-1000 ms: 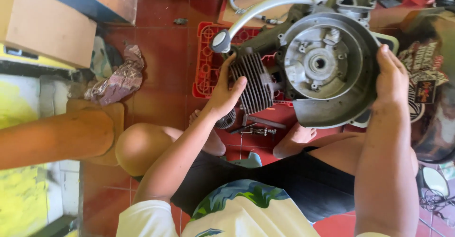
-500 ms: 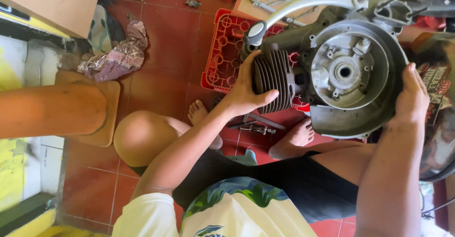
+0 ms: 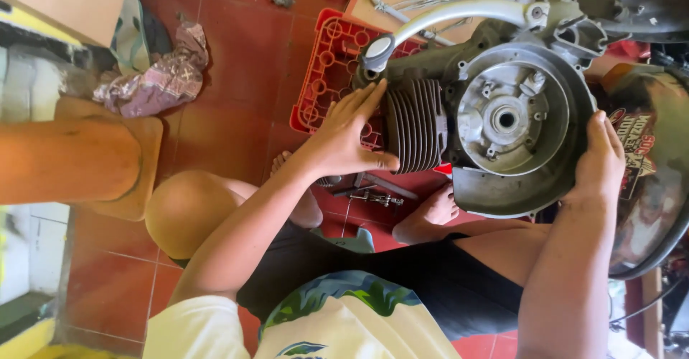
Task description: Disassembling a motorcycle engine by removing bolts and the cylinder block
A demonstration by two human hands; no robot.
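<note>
One small engine (image 3: 495,115) sits up off the floor in front of the person, resting over a red plastic crate (image 3: 326,65). It has one dark ribbed cylinder (image 3: 416,126) and one round grey cover (image 3: 513,115) with a hole in the middle. The left hand (image 3: 344,133) lies flat on the end of the ribbed cylinder, fingers spread and straight. The right hand (image 3: 599,162) is curled around the edge of the round cover. One grey curved lever (image 3: 445,18) sticks out on top. I cannot tell what is inside the crate. One crumpled rag (image 3: 154,76) lies on the red tile floor (image 3: 237,58), well apart. Some metal tools (image 3: 373,194) lie near two bare feet.
</note>
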